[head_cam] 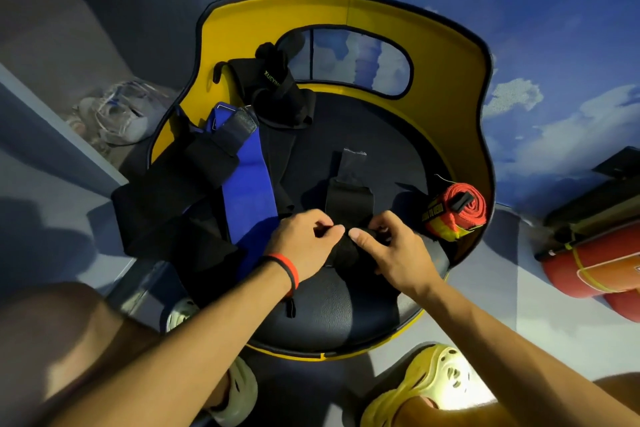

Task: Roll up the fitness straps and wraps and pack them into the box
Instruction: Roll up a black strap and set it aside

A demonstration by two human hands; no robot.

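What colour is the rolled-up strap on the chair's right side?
The rolled-up strap is red-orange with a yellow-and-black band; the head view shows it best.

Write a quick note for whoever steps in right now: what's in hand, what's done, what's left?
Left grip and right grip both pinch the rolled end of the black wrap on the chair seat; its tail lies flat ahead.
Done: red strap rolled, at the seat's right edge.
Left: finish this roll; blue band, wide black wraps and lettered wrap at back unrolled. No box identifiable in view.

dim bluish light, hard shadows, strong fisheye edge warp.
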